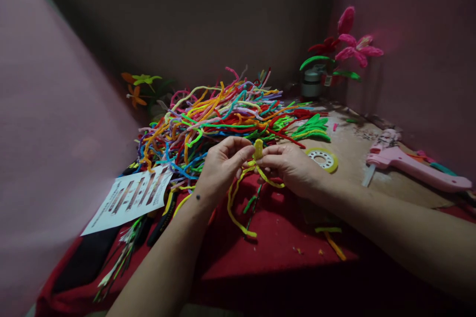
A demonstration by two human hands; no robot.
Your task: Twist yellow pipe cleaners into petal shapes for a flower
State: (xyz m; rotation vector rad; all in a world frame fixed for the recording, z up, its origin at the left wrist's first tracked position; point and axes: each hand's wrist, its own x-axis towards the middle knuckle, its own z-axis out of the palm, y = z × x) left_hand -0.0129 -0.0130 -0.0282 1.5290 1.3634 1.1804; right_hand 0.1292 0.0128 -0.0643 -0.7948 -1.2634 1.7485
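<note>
Centred, the left hand [227, 158] and right hand [289, 164] pinch a yellow fuzzy piece [258, 150] between their fingertips. Towards eight o'clock, a printed sheet [128, 200] and black-and-yellow handle [163, 222] bear lettering too small to read.

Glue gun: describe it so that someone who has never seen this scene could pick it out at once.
On the right of the red table lies a brown board. Look on it, to the right of the right hand and the roll. The glue gun is the long pink tool, whereas the roll is a flat, yellow-rimmed ring.
</note>
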